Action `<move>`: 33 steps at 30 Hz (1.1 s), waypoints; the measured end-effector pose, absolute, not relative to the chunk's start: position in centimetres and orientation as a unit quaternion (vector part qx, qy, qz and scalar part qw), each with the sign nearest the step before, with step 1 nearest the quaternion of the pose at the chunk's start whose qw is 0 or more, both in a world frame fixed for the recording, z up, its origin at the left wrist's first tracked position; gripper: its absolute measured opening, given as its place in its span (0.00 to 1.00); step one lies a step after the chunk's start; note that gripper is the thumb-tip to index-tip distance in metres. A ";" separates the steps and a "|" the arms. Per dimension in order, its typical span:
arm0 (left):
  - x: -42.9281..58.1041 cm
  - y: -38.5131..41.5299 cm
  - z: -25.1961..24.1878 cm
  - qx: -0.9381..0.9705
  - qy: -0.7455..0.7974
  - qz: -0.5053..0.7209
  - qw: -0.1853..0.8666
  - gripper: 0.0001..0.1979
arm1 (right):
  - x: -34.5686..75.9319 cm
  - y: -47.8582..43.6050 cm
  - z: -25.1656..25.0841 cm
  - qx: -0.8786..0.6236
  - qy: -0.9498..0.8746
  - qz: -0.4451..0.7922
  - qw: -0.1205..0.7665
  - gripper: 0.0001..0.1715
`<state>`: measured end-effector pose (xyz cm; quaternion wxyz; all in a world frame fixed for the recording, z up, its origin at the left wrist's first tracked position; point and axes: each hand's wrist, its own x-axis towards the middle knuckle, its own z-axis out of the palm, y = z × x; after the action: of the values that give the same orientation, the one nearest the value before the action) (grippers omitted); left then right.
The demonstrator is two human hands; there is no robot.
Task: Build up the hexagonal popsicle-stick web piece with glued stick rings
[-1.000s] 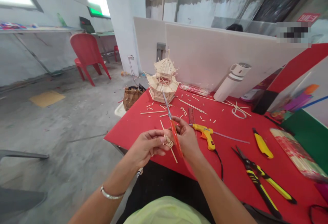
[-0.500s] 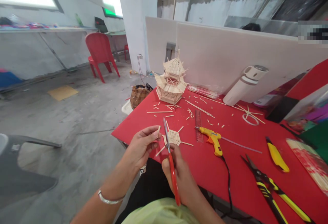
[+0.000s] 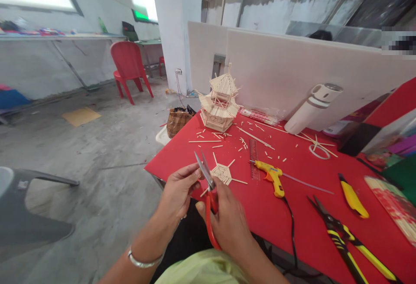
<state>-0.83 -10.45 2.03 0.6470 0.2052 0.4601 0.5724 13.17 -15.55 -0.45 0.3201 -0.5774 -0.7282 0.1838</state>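
My right hand [image 3: 224, 208] is closed round the red handles of a pair of scissors [image 3: 205, 172], whose blades are parted and point up and away. Just left of the blades, my left hand [image 3: 182, 188] is closed in a pinch on a short wooden stick, now mostly hidden by the fingers and blade. Beneath the scissors lies a flat hexagonal stick frame [image 3: 224, 172] with spokes reaching out past its edges, partly covered by the blades and my right hand. Behind it stands a two-tiered pagoda model [image 3: 221, 106] made of thin sticks.
On the red table [image 3: 182, 154] are a yellow glue gun [image 3: 271, 175] with a black cord, a clear ruler [image 3: 254, 158], cutters [image 3: 338, 227], a yellow utility knife [image 3: 353, 196] and many cut stick bits. A white bottle [image 3: 308, 110] stands by the white board [image 3: 276, 63].
The scissors' blades have parted and tilted left toward my left fingers. The stick tip that showed above those fingers is now hard to see. The view has shifted slightly.
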 end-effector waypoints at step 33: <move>-1.8 -13.2 0.6 0.221 0.472 0.679 0.517 0.11 | 11.1 -16.0 -1.5 -0.516 -0.766 0.145 0.355 0.30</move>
<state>-1.84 -13.21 0.55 0.5169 0.2212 0.4722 0.6789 11.15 -16.04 -1.47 0.3551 -0.5163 -0.7656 0.1453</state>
